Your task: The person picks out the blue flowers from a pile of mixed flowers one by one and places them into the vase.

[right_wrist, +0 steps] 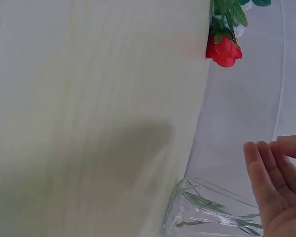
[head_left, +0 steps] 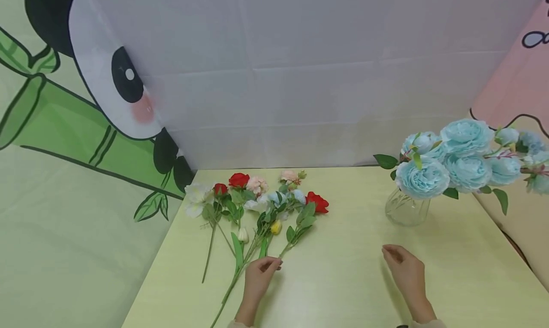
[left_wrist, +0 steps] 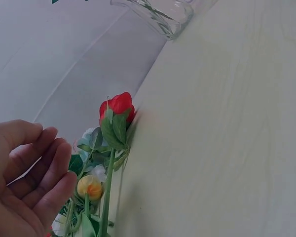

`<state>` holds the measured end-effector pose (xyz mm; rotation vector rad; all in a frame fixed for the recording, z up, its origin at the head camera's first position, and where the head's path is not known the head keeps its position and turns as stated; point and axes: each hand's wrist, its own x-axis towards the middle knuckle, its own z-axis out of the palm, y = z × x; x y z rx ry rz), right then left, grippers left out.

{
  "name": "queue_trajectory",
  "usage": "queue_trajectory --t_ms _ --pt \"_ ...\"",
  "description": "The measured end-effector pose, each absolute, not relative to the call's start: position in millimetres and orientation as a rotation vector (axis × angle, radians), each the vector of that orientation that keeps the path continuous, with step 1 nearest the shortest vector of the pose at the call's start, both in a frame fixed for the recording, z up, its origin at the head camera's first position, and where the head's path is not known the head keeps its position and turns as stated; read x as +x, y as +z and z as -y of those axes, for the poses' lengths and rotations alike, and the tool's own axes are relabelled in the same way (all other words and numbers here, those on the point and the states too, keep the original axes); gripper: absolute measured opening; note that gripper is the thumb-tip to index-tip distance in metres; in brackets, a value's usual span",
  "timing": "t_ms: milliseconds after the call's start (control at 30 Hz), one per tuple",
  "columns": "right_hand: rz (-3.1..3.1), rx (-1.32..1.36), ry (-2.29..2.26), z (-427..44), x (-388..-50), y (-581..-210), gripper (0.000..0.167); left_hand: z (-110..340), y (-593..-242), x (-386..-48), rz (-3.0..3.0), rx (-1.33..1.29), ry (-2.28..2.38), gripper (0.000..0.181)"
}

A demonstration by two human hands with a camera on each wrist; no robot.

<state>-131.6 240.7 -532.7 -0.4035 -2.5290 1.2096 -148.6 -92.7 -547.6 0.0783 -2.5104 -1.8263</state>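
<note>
My left hand (head_left: 259,279) hovers over the near ends of the loose stems, its fingers loosely bent and holding nothing. Nearest to it is a red flower (head_left: 317,202) with a leafy stem, and a yellow bud (left_wrist: 90,187) shows beside that stem in the left wrist view. My right hand (head_left: 406,274) floats above the table in front of a clear glass vase (head_left: 406,209), apart from it. Nothing lies between the right fingers. Large light-blue flowers (head_left: 465,137) stand in the vase and lean right; their stems show through the glass in the right wrist view.
More artificial flowers lie on the left of the pale table (head_left: 343,290): a white bloom (head_left: 198,198), a pink one (head_left: 257,185) and several others. A printed cloth (head_left: 279,99) hangs behind the table's far edge. Blue blooms overhang the right edge.
</note>
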Motion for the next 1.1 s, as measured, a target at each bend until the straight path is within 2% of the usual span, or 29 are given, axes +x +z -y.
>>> queue_trajectory --t_ms 367,733,1100 --pt "2.663 -0.336 1.247 -240 -128 -540 0.018 105 -556 -151 2.550 0.211 -1.755 0.020" --pt "2.809 -0.289 1.245 -237 -120 -533 0.023 105 -565 -147 2.562 0.158 -1.763 0.019" --pt "2.871 -0.299 1.247 -237 -111 -536 0.024 129 -555 -152 2.631 0.240 -1.607 0.020"
